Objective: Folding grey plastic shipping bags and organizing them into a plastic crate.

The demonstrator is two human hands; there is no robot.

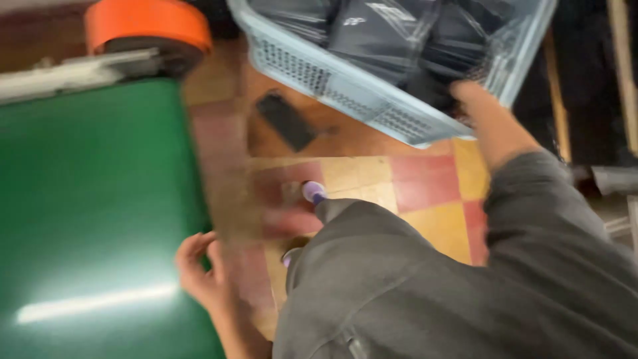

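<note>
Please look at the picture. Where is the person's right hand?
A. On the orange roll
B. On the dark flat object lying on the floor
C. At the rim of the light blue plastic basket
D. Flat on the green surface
C: the right hand reaches up to the near rim of the light blue basket, which holds dark packets, while the left hand is beside the green surface.

Basket (345, 90) cut off at top, right hand (475, 106) fingers hidden behind it, floor blurred
</note>
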